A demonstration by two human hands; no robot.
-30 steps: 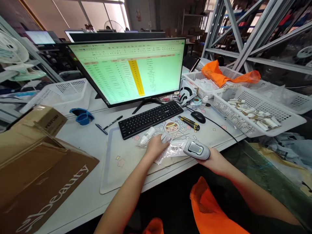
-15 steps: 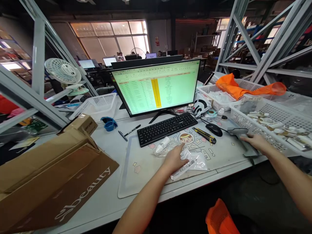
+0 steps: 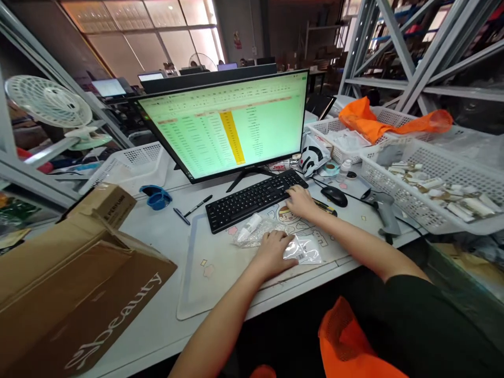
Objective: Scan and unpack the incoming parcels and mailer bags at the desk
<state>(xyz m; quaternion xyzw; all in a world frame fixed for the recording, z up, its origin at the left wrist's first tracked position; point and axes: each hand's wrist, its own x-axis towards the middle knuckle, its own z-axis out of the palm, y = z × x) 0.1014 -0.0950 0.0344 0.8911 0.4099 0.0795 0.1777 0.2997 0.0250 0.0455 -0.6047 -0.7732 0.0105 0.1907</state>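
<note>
Palm down, my left hand (image 3: 272, 255) lies on a clear plastic bag (image 3: 309, 248) on the desk mat, fingers spread. Inside or under the clear wrap just beyond it is a small white bottle (image 3: 249, 227). My right hand (image 3: 300, 201) reaches across to the right end of the black keyboard (image 3: 252, 202), its fingertips on the keys and nothing held. A yellow and black utility knife (image 3: 326, 208) lies partly behind the right wrist. The grey barcode scanner (image 3: 386, 214) rests by itself near the desk's right side.
Beyond the keyboard stands a monitor (image 3: 232, 131) with a spreadsheet. A mouse (image 3: 334, 196) sits right of the knife. White baskets (image 3: 425, 207) line the right, one with several small white items. An open cardboard box (image 3: 114, 310) takes up the left, near a blue tape roll (image 3: 156, 198).
My right hand has let go of the barcode scanner and moved left to the keyboard. The scanner now lies on the desk. My left hand stays on the plastic bag, and the view has shifted.
</note>
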